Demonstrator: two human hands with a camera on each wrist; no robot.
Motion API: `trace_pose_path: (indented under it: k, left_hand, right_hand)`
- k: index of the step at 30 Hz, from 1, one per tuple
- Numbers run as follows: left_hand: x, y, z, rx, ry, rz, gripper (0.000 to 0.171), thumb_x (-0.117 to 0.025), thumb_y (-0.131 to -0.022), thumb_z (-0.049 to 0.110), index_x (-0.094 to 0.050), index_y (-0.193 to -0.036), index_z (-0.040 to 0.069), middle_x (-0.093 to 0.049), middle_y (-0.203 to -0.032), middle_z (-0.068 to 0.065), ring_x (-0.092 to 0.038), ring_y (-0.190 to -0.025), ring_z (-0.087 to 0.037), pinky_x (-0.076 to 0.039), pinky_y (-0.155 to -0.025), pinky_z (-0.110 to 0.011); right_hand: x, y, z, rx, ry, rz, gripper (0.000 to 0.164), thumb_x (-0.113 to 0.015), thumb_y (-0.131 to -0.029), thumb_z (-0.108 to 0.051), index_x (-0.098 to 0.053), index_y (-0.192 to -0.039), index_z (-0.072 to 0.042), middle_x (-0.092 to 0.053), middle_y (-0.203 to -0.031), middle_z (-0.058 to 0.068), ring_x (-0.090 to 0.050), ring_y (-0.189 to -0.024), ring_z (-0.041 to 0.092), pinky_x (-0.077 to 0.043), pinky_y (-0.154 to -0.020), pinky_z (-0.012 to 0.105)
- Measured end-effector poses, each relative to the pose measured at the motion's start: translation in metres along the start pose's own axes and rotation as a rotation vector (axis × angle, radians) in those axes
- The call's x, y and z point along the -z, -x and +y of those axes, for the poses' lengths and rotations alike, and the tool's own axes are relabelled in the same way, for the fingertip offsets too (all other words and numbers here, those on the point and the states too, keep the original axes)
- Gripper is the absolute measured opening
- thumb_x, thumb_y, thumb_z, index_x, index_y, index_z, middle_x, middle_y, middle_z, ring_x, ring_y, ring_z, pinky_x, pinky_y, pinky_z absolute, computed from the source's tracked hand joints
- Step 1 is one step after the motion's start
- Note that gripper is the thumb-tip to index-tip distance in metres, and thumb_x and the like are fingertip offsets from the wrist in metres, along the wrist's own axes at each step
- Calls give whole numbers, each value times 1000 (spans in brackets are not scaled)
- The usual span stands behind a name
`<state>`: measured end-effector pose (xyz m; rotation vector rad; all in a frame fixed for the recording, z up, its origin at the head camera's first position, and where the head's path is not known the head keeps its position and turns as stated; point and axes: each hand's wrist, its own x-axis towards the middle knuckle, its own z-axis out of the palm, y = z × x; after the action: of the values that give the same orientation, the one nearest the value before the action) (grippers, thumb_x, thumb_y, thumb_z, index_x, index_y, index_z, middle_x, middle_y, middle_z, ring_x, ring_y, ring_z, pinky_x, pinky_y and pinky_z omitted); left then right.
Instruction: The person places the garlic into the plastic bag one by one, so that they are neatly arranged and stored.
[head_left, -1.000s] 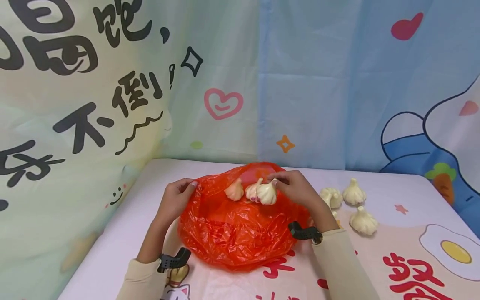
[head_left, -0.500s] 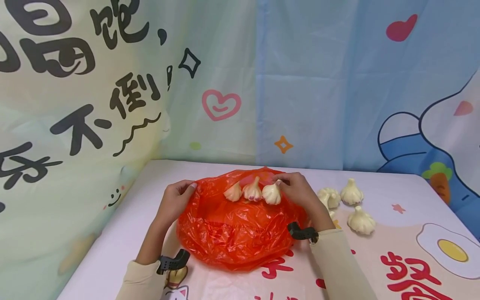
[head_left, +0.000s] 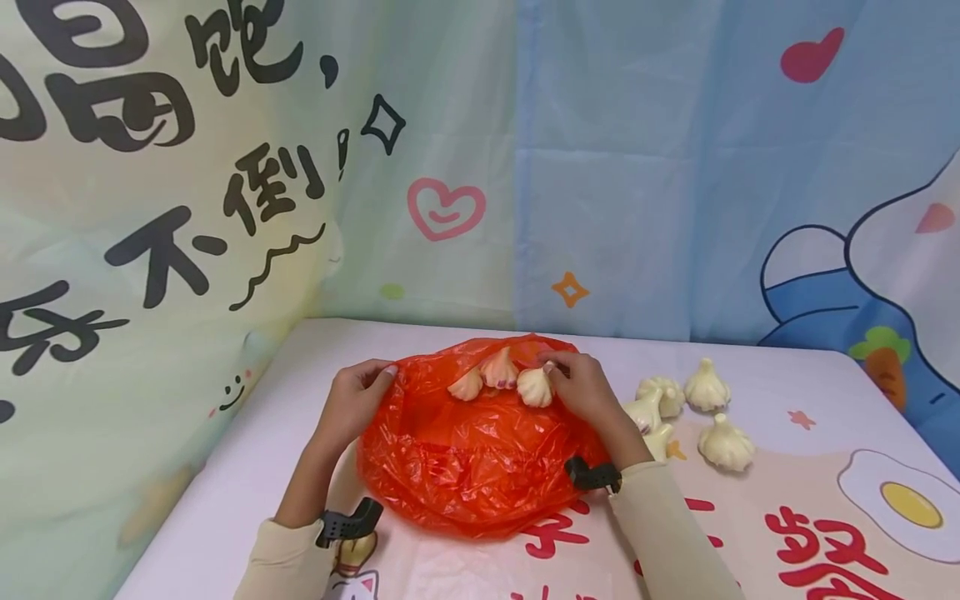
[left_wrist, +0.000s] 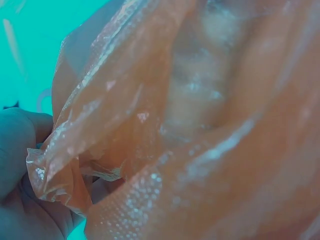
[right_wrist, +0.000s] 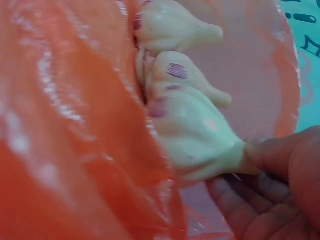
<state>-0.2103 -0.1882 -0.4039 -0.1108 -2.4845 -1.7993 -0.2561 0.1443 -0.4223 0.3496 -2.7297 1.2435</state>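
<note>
A crinkled red plastic bag (head_left: 480,467) lies on the table with its mouth spread wide. My left hand (head_left: 354,404) pinches the bag's left edge; the left wrist view shows the film bunched between thumb and fingers. In my right hand (head_left: 585,385) is a garlic bulb (right_wrist: 200,135), pinched by its stem at the bag's mouth. Two more garlic bulbs lie in the bag's opening: one pinkish bulb (head_left: 499,369) in the middle, and another bulb (head_left: 467,385) to its left, partly covered by the red film.
Right of the bag several pale garlic bulbs sit on the table, among them a front bulb (head_left: 726,443) and a back bulb (head_left: 707,386). The printed tablecloth (head_left: 795,492) runs back to a patterned curtain (head_left: 607,167).
The garlic bulb in my right hand has lowered slightly into the bag's mouth. The middle bulb has shifted up and left. My left hand keeps its hold on the bag edge.
</note>
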Motion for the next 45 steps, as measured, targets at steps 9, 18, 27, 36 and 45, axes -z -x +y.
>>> trace_pose_path:
  k: [9,18,27,36,45]
  left_hand:
    - [0,1,0,-18,-15,4,28,-54,-101,28,-69,-110,7,-69,-99,-10,-68,-81,-26,-58,-71,-34]
    - [-1,0,-2,7,5,0,30,-55,-100,32,-69,-110,7,-68,-99,-11,-69,-81,-27,-58,-71,-35]
    - [-2,0,-1,12,-3,-7,31,-55,-100,32,-69,-110,6,-68,-99,-11,-68,-81,-26,-58,-72,-34]
    - [-1,0,1,1,-7,-3,33,-54,-100,34,-69,-111,7,-69,-100,-11,-69,-81,-27,-58,-72,-35]
    - [-2,2,5,-6,-5,-13,33,-55,-100,33,-68,-113,6,-69,-101,-11,-69,-82,-26,-58,-72,-35]
  right_hand:
    - [-5,2,0,-8,-52,27,32,-61,-95,-5,-62,-126,1,-63,-121,17,-60,-109,34,-49,-94,45]
    - [0,6,-4,17,-105,7,37,-66,-92,-4,-61,-127,2,-64,-121,17,-61,-110,33,-50,-93,44]
    - [12,13,-14,110,-89,-13,30,-68,-91,-8,-67,-120,1,-67,-116,17,-65,-105,31,-52,-90,44]
    - [39,25,-23,86,-141,-26,29,-68,-93,-15,-68,-121,-7,-67,-117,9,-66,-104,28,-54,-86,40]
    - [57,52,-23,33,-157,-30,30,-66,-94,-18,-67,-122,-7,-67,-117,11,-65,-106,28,-53,-87,36]
